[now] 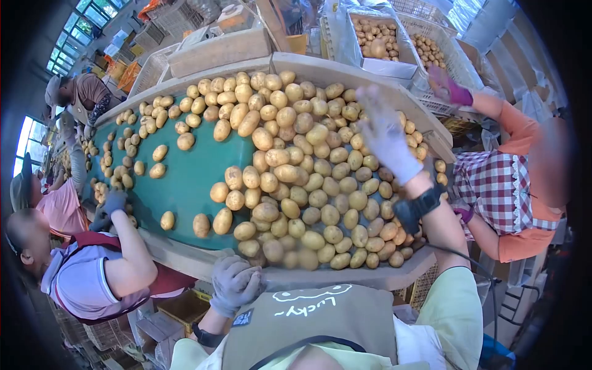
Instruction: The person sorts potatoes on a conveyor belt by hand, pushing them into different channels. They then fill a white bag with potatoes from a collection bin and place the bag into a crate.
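Head view: white box (390, 68) and plastic crate (464, 64) hold potatoes (376, 38).

Potatoes (286, 116) on bench (382, 279): dozens, overlapping, no exact count. Past far edge: 1 white box (388, 68), 1 crate (467, 69), both holding potatoes. People: 1 at right end (512, 213), at least 3 toward left.

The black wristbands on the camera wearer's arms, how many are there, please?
2: a slim band behind the left hand, a bulkier band behind the right hand; both are visible.
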Available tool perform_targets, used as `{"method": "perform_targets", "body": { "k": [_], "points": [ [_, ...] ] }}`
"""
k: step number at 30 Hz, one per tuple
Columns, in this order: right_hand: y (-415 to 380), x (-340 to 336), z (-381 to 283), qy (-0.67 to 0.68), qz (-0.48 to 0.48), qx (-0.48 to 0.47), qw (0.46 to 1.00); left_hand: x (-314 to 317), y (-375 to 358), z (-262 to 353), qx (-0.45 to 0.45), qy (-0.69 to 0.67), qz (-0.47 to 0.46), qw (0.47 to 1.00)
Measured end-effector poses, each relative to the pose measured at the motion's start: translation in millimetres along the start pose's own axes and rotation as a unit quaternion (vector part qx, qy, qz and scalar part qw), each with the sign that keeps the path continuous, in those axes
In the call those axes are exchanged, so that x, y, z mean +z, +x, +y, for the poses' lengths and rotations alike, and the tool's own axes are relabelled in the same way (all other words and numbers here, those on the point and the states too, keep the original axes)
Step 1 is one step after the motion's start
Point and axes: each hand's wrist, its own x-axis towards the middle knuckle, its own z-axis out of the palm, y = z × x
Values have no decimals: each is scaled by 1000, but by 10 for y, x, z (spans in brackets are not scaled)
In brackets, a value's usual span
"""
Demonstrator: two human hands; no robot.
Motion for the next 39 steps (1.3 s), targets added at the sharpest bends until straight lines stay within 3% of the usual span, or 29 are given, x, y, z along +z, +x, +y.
{"method": "perform_targets", "body": {
  "k": [2,4,5,7,8,10,12,14,15,17,21,23,27,30,32,33,35,39],
  "points": [
    [-484,-22,-407,63,-252,-12,966,12,-24,27,-12,-3,7,1000],
    [-1067,-136,-733,114,-228,-170,952,4,-40,46,-21,-6,0,1000],
    [-1190,-160,-678,116,-228,-170,952,-12,-37,39,-22,-4,-4,1000],
    [-1518,-281,-299,-22,-244,-33,969,-20,44,60,2,17,-1,1000],
    [-1690,-219,-62,-50,-190,38,980,-33,61,81,28,37,1,999],
    [-1594,-224,-33,-36,-193,112,974,-35,29,76,6,26,-10,1000],
    [-1077,-323,-754,155,-151,-26,976,-15,47,57,-19,11,-23,999],
    [-1237,15,-1195,92,-254,-58,961,-5,50,38,3,13,3,1000],
    [-1277,99,-1281,89,-252,-52,962,-13,38,43,8,11,0,1000],
    [-1302,214,-1333,-38,-347,-56,936,-9,20,41,6,17,9,1000],
    [-1474,210,-1348,-65,-348,-47,934,-8,-1,35,7,18,32,999],
    [-1488,94,-1248,64,-357,24,932,-21,-10,41,3,18,14,1000],
    [-1467,92,-1290,13,-322,-18,947,-31,-1,48,-3,18,10,1000],
    [-1133,2,-1089,95,-381,-49,918,-38,-1,28,26,49,17,998],
    [-1046,-132,-807,166,-239,123,949,-23,-50,9,-12,9,14,1000],
    [-995,-123,-657,164,-241,120,949,-4,-68,-3,-13,10,20,1000],
    [-950,12,-394,-11,-386,176,906,-15,-10,29,-8,15,18,1000],
    [-845,295,-293,-77,-426,146,890,-92,48,51,-31,-36,0,999]
  ]
}}
